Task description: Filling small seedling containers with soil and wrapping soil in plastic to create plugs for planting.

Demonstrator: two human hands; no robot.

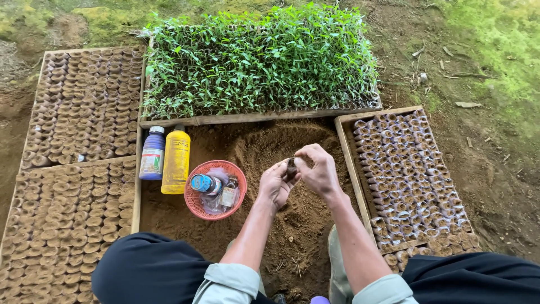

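Observation:
Both my hands meet over a mound of loose brown soil [270, 152]. My left hand [275, 183] and my right hand [318, 169] together pinch a small dark soil-filled seedling pot [291, 167] between their fingertips. The pot is mostly hidden by my fingers. My knees in dark trousers frame the bottom of the view.
A wooden tray of green seedlings [259, 62] stands behind the soil. Trays of small filled pots lie at left [73, 169] and right [408, 174]. A blue bottle [152, 153], a yellow bottle [176, 160] and a red basket [194, 205] with small containers sit left of my hands.

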